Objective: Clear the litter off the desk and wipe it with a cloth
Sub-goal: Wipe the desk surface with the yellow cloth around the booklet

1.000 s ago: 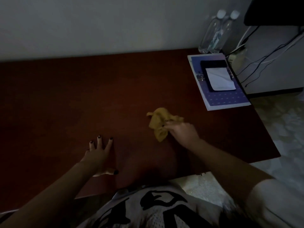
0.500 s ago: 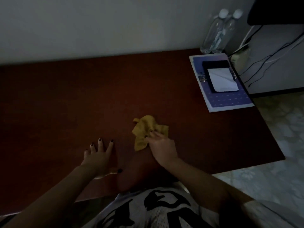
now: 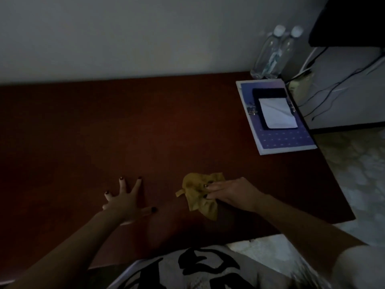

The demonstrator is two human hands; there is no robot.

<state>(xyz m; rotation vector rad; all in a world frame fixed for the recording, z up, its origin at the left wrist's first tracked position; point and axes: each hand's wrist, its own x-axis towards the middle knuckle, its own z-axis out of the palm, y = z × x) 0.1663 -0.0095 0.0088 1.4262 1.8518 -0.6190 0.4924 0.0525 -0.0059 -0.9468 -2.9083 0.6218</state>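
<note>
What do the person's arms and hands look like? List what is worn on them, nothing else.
Both forearms are bare. The left hand has dark polish on its nails; the right hand shows dark polish too on the fingertips that are in view. A pale short sleeve covers the right upper arm. No rings, watch or bracelets can be made out in the dim light.

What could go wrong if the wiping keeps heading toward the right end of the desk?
1. The right hand pressing the yellow cloth could push the purple folder, which lies at the desk edge, onto the floor.
2. The two water bottles standing in the far corner could tip if bumped.
3. Dim light may hide missed patches.
</note>
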